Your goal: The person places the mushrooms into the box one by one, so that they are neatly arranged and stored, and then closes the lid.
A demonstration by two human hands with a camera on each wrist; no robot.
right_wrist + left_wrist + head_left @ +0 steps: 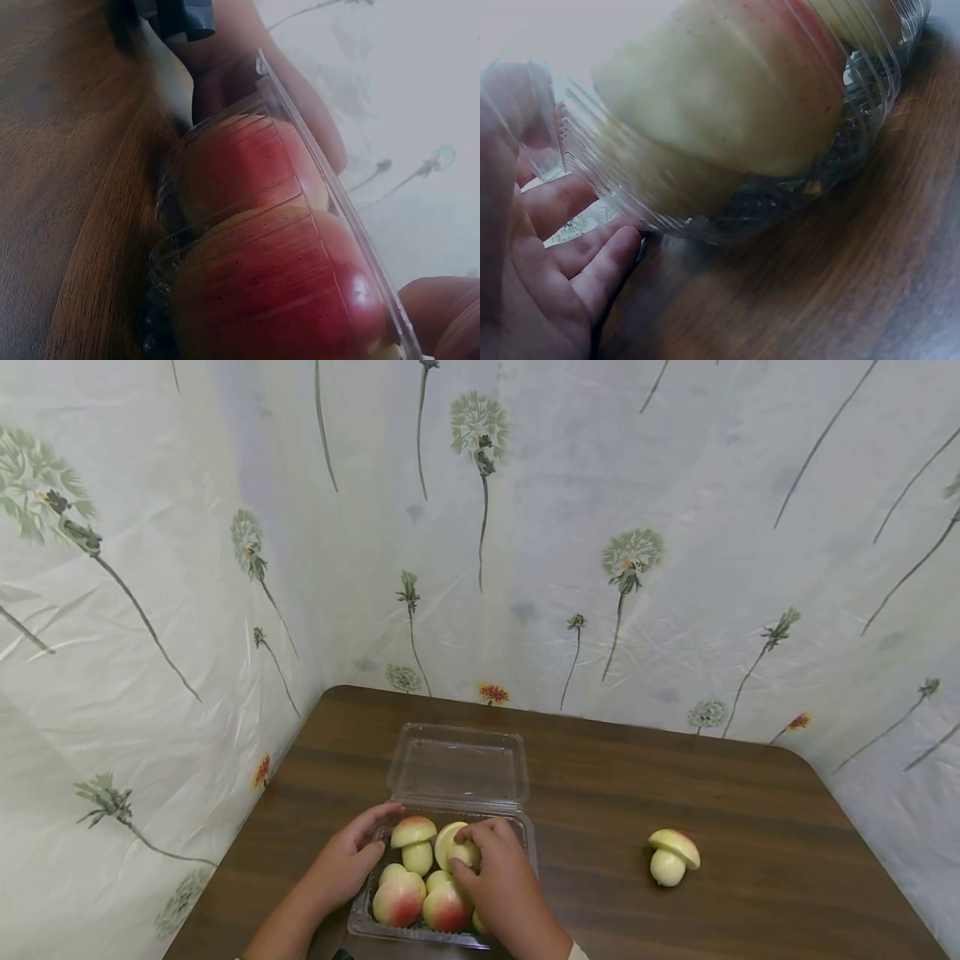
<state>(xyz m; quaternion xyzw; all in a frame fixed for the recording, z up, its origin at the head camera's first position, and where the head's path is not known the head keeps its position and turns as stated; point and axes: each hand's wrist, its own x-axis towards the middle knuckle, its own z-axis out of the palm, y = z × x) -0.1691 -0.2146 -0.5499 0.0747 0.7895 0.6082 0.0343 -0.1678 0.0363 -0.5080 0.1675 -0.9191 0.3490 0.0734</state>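
Hands at the clamshell box of mushroom-shaped fruit pieces

Right hand (498, 881) pinches a piece (453, 846) inside the clamshell box (459, 764); left hand (347, 860), fingers relaxed, rests against its left wall.

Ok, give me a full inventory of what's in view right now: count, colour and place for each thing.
clear plastic clamshell box: one, transparent, lid open toward the wall, near the table's front left.
mushroom-shaped fruit pieces in the box: about five visible, pale yellow-green with red blush; the exact count is hidden by the right hand.
loose mushroom-shaped piece: one, pale yellow-green with a red-edged cap, on the table to the right of the box.
table: one, dark brown wood grain.
backdrop sheet: white with dandelion print, around the table.
left hand: steadies the box's left edge, fingers on the rim.
right hand: in the box, fingers curled on a pale piece.
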